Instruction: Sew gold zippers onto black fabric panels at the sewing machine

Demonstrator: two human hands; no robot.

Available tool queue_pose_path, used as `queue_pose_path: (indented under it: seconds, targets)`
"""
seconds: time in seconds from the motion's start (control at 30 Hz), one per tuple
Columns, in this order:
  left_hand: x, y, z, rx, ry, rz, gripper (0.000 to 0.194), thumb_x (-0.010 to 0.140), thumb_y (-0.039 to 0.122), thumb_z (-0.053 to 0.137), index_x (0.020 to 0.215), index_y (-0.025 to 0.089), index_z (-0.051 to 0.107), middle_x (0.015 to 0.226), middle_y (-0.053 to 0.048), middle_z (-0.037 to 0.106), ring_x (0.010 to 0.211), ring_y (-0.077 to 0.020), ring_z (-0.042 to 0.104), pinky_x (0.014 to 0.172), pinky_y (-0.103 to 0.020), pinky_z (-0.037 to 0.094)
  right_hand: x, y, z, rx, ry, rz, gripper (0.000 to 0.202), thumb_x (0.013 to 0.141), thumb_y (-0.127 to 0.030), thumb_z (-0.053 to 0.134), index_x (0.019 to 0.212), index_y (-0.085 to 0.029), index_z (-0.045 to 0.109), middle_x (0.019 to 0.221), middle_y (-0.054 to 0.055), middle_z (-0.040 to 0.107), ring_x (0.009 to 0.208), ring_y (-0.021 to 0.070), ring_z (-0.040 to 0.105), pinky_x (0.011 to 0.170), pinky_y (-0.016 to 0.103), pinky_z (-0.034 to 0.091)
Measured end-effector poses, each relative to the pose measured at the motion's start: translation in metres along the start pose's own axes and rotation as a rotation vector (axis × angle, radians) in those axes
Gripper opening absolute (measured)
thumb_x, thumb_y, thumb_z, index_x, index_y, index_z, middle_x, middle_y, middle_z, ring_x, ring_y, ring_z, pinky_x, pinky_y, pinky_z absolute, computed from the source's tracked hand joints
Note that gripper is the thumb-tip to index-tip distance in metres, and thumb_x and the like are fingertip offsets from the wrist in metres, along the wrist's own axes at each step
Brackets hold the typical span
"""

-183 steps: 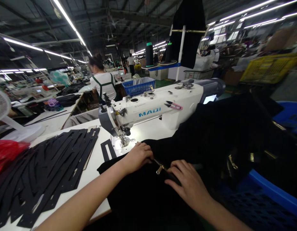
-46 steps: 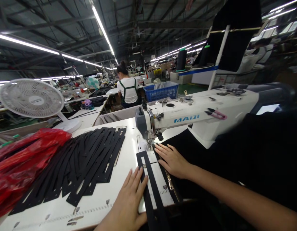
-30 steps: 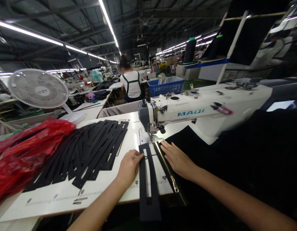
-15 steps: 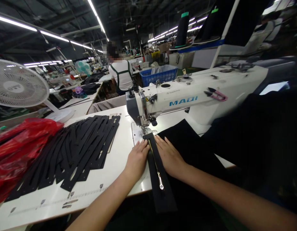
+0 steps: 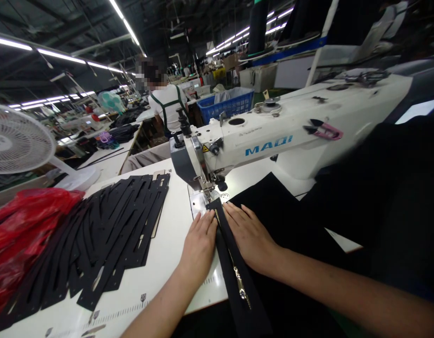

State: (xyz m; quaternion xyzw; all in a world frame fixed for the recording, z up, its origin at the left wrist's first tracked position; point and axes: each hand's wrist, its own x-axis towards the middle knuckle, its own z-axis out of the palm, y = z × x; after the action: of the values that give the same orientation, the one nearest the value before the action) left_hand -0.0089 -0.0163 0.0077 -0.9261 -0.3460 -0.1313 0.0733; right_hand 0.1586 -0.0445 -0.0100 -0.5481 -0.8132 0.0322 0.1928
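Observation:
A black strip with a gold zipper (image 5: pixel 231 256) runs from beneath the needle area of the white sewing machine (image 5: pixel 273 136) down over the table's front edge. My left hand (image 5: pixel 199 241) lies flat at the strip's left edge, fingertips near the presser foot. On the other side, my right hand (image 5: pixel 250 234) rests with fingers stretched out along the strip's right edge, on black fabric (image 5: pixel 273 202). The metal zipper pull (image 5: pixel 240 284) hangs low on the strip, below both hands.
Several black strips (image 5: pixel 114 234) are piled on the left of the table, beside red plastic (image 5: pixel 30 225) and a white fan (image 5: pixel 19 141). Pink-handled snips (image 5: pixel 325 130) sit on the machine arm. Behind stand a person (image 5: pixel 167 103) and a blue basket (image 5: pixel 229 105).
The view has shifted, so the machine appears larger and the fan further left. Both hands keep their places beside the strip, and the zipper pull appears lower in view.

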Motion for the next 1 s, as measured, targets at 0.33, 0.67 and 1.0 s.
queue_pose_path:
  seconds: [0.33,0.67,1.0]
  targets:
    - [0.002,-0.006,0.002,0.100,0.073,0.079,0.036,0.085,0.001,0.026,0.111,0.006,0.050,0.113,-0.021,0.059,0.111,-0.0256,0.053,0.097,-0.052,0.039,0.008,-0.004,-0.011,0.116,-0.022,0.028,0.049,0.088,-0.021,0.043,0.136,-0.021,0.036,0.138,0.018,0.035,0.128,0.0317,0.029,0.103,0.053,0.021]
    - [0.002,-0.015,0.006,0.112,0.031,0.097,0.039,0.079,0.005,0.030,0.116,0.008,0.045,0.114,-0.021,0.056,0.112,-0.0279,0.051,0.098,-0.052,0.037,0.009,0.000,-0.015,0.183,0.000,0.040,0.048,0.089,-0.026,0.041,0.136,-0.018,0.035,0.138,0.021,0.034,0.129,0.0324,0.026,0.104,0.054,0.021]
    - [0.006,-0.011,0.003,0.086,0.059,0.118,0.040,0.080,0.003,0.028,0.117,0.008,0.042,0.120,-0.020,0.053,0.113,-0.0274,0.050,0.095,-0.053,0.039,0.007,0.001,-0.013,0.144,-0.013,0.035,0.046,0.092,-0.019,0.033,0.134,-0.002,0.036,0.139,0.021,0.032,0.131,0.0296,0.023,0.108,0.050,0.020]
